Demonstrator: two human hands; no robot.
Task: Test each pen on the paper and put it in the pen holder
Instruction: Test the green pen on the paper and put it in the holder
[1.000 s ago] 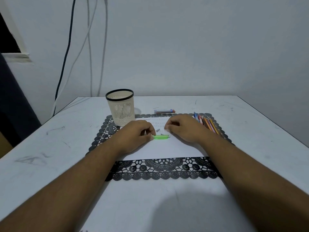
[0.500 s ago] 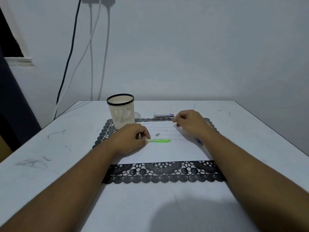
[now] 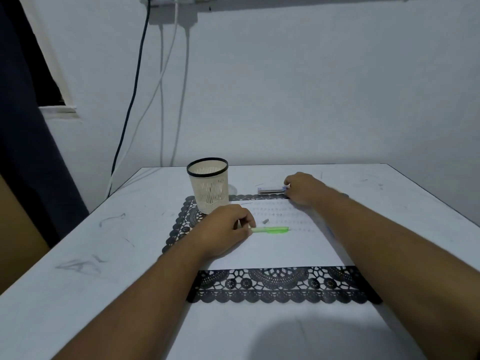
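Left hand (image 3: 226, 229) rests on the paper (image 3: 280, 245), fingers curled, pinching the near-left end of a green pen (image 3: 271, 230). Pen lies flat on the paper, pointing right. Right hand (image 3: 302, 188) reaches to the far edge of the black lace mat (image 3: 272, 284); fingertips curl onto the right end of a small silver-and-blue pen (image 3: 271, 190) lying on the table (image 3: 78, 268) just beyond the mat. Firm grip or only touch: cannot tell. Pen holder (image 3: 209, 187), white mesh with black rim, stands upright at the mat's far left corner. Small grey cap (image 3: 265, 221) lies on the paper, just beyond the green pen.
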